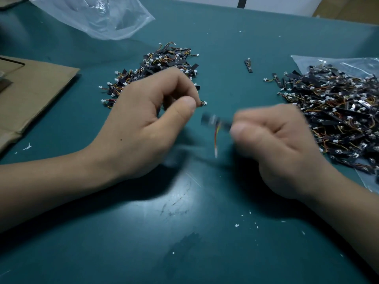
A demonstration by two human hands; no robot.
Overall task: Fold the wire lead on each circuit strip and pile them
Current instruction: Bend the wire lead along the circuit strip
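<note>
Head view: the right hand [281, 144] pinches one end of a blurred circuit strip [213, 120] between the hands, above the bench [184, 222], its wire lead [216, 138] hanging down. The left hand [147, 124] is curled, thumb near forefinger; I cannot tell whether it holds anything. A folded pile [164, 60] lies beyond it and a loose heap [338, 111] lies right of the right hand.

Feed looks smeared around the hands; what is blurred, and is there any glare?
Head view: motion blur smears the right hand and the circuit strip it pinches; the left hand, middle pile and right pile look sharper; soft glare sits on the teal table between the wrists, dark shadows under both arms.
</note>
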